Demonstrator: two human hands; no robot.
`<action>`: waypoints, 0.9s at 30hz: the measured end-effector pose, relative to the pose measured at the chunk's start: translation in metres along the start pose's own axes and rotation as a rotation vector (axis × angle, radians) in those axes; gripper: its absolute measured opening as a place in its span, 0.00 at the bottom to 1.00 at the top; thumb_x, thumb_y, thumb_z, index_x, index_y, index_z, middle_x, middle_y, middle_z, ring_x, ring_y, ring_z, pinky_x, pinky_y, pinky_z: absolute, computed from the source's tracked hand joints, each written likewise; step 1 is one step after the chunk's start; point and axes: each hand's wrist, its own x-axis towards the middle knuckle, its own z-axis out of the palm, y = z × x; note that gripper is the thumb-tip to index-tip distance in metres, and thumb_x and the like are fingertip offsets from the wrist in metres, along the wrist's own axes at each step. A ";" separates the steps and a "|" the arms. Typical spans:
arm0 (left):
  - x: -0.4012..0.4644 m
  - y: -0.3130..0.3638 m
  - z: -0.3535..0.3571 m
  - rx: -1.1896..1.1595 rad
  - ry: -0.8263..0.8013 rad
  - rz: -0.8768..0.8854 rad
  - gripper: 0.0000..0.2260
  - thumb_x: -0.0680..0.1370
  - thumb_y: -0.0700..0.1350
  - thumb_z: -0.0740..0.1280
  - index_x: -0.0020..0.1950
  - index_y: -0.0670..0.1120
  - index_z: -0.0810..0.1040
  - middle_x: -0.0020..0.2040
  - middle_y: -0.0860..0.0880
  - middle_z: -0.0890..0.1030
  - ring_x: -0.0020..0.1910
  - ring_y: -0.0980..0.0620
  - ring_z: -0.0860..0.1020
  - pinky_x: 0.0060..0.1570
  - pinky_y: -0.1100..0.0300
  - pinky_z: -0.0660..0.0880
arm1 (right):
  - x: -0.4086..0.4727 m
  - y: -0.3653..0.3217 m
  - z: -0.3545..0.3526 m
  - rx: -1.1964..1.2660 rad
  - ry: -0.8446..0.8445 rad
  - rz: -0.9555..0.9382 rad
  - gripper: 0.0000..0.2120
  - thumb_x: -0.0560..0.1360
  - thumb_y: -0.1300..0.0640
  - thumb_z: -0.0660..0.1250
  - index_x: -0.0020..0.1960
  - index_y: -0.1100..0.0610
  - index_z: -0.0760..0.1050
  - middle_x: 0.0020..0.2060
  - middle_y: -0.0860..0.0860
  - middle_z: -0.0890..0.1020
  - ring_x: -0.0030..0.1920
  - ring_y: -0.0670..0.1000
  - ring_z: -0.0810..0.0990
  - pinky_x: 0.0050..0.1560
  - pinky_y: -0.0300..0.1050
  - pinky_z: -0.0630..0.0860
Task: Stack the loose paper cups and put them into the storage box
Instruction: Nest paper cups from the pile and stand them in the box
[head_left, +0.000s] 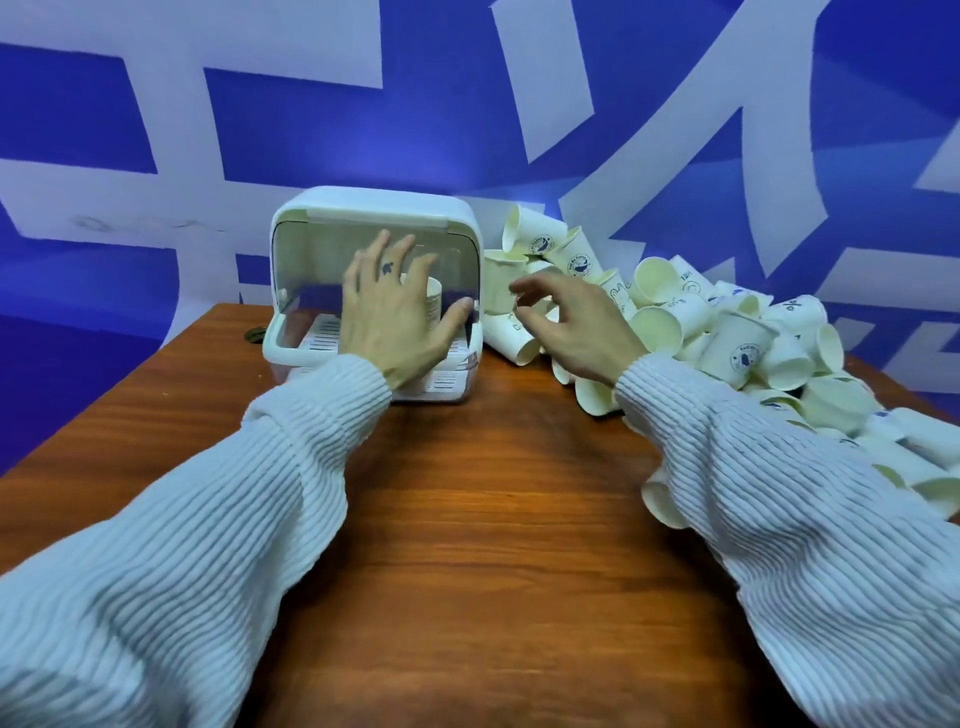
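1. Facing the storage box (372, 208) from the head view, the left hand (400, 317) spreads its fingers across the clear front, likely steadying it.
2. Right hand (569, 325), fingers loosely curled and empty, reaches toward the loose paper cups (727, 332) heaped beside the box.

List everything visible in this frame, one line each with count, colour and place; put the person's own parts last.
storage box: one, white with a clear front cover, far end of the table, left of the cups.
cup in the box: at least one, white, seen through the cover behind the left hand.
loose paper cups: a large pile, too many to count, white and cream with blue prints, along the table's right side.
table: one, reddish-brown wood.
wall: blue with large white shapes, behind the table.
left hand: fingers spread in front of the box's cover.
right hand: fingers loosely curled over the cups, holding nothing.
sleeves: two, white ribbed.
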 end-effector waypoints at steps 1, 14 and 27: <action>-0.006 0.017 0.003 -0.070 0.047 0.080 0.31 0.77 0.66 0.57 0.73 0.48 0.72 0.75 0.45 0.71 0.78 0.43 0.60 0.74 0.41 0.60 | -0.008 0.006 -0.009 -0.013 -0.001 0.033 0.15 0.80 0.51 0.65 0.65 0.50 0.80 0.56 0.44 0.85 0.58 0.45 0.80 0.57 0.45 0.75; -0.078 0.211 0.063 -0.446 -0.493 0.338 0.37 0.75 0.74 0.58 0.77 0.52 0.65 0.71 0.47 0.72 0.69 0.46 0.73 0.60 0.47 0.74 | -0.160 0.071 -0.123 -0.353 -0.215 0.329 0.11 0.79 0.51 0.67 0.59 0.51 0.83 0.55 0.47 0.86 0.54 0.46 0.81 0.57 0.47 0.77; -0.076 0.219 0.063 -0.565 -0.567 0.234 0.42 0.75 0.61 0.69 0.82 0.53 0.51 0.72 0.41 0.68 0.71 0.39 0.69 0.66 0.46 0.70 | -0.203 0.076 -0.123 -0.559 -0.263 0.068 0.07 0.78 0.48 0.70 0.52 0.49 0.83 0.47 0.45 0.81 0.47 0.51 0.80 0.43 0.48 0.75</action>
